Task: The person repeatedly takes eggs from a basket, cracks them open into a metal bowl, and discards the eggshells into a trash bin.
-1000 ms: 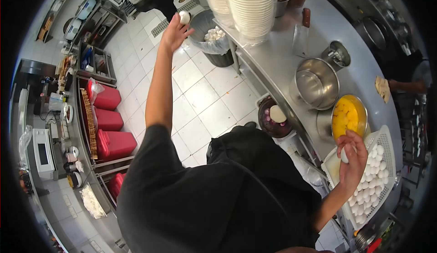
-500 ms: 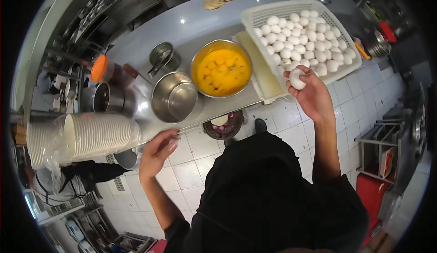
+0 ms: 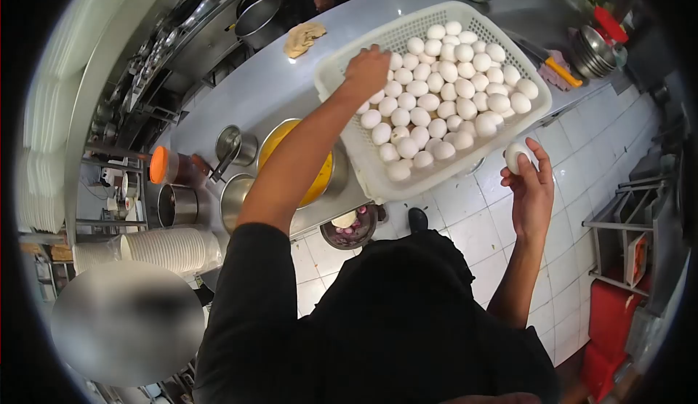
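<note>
My right hand (image 3: 532, 186) holds a white egg (image 3: 518, 158) between thumb and fingers, just off the near right side of the basket. A white plastic basket (image 3: 349, 158) full of white eggs (image 3: 447, 73) lies tilted across the counter, its near edge past the counter's front. My left hand (image 3: 368, 68) reaches over to the basket's far left part, beside the eggs and close to the rim. Its fingers point down and are largely hidden, so their hold cannot be made out. Under my left forearm, a steel bowl (image 3: 336, 178) of cracked yolks (image 3: 316, 184) is partly covered.
Left on the counter are steel pots (image 3: 236, 146), an orange-lidded jar (image 3: 161, 164) and stacked white containers (image 3: 163, 251). A cloth (image 3: 304, 39) lies farther back. An orange-handled knife (image 3: 563, 72) is at right. A pan of onions (image 3: 350, 229) sits below the counter. Another person's hand (image 3: 323, 0) shows behind.
My left hand has swung from the counter's front edge up to the basket. The basket now lies nearer the bowl and over the board. My right hand still holds an egg.
</note>
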`<action>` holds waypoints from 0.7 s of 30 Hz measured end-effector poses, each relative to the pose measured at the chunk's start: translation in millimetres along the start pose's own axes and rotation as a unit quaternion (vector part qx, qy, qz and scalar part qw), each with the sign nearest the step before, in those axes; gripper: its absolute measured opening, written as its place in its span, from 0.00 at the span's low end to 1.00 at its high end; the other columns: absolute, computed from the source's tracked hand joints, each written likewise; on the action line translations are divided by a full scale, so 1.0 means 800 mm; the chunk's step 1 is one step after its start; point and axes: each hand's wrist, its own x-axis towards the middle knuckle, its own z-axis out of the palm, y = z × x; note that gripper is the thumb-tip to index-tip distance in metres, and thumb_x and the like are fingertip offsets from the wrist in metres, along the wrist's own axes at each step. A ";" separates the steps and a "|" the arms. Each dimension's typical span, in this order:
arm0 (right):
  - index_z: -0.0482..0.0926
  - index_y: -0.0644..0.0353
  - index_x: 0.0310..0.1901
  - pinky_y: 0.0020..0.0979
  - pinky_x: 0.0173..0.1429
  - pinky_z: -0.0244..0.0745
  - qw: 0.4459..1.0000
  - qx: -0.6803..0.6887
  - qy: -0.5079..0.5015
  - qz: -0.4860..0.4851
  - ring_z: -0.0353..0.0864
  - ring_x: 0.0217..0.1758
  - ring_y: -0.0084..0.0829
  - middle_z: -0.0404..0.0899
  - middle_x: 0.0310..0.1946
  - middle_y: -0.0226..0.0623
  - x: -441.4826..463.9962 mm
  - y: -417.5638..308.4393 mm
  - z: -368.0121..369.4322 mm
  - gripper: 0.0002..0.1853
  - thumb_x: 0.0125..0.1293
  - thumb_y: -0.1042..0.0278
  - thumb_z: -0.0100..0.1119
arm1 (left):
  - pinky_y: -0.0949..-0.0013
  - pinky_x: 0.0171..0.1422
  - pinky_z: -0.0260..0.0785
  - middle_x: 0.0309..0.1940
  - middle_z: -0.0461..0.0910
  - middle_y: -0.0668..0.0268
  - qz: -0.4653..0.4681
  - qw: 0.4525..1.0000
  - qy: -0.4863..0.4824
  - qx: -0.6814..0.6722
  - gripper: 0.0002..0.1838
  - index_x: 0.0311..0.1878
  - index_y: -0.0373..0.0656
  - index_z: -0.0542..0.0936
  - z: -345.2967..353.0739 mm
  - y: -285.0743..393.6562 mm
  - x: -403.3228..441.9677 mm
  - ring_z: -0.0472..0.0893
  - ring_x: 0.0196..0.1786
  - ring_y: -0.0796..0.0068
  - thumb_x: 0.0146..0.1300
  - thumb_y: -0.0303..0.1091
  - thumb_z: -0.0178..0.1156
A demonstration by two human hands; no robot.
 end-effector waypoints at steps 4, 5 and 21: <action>0.71 0.64 0.63 0.26 0.45 0.73 0.999 -0.018 0.024 -0.010 0.78 0.38 0.24 0.80 0.43 0.36 0.015 0.002 -0.020 0.23 0.71 0.66 0.60 | 0.55 0.60 0.74 0.55 0.73 0.48 -0.036 0.999 0.009 0.029 0.21 0.55 0.38 0.77 0.031 -0.001 0.031 0.80 0.54 0.50 0.56 0.28 0.63; 0.71 0.64 0.63 0.27 0.46 0.73 0.999 -0.023 0.023 -0.015 0.78 0.39 0.24 0.80 0.43 0.36 0.019 0.003 -0.023 0.22 0.70 0.67 0.60 | 0.55 0.60 0.74 0.54 0.74 0.47 -0.036 0.999 0.013 0.024 0.20 0.54 0.37 0.78 0.036 0.000 0.036 0.80 0.53 0.49 0.56 0.27 0.63; 0.71 0.66 0.64 0.27 0.49 0.76 0.886 -0.131 -0.275 -0.349 0.80 0.50 0.33 0.77 0.55 0.46 -0.002 0.048 0.222 0.23 0.67 0.76 0.60 | 0.57 0.61 0.74 0.48 0.72 0.50 -0.236 0.294 0.242 -0.894 0.21 0.53 0.30 0.69 -0.098 -0.031 -0.219 0.75 0.52 0.54 0.75 0.42 0.41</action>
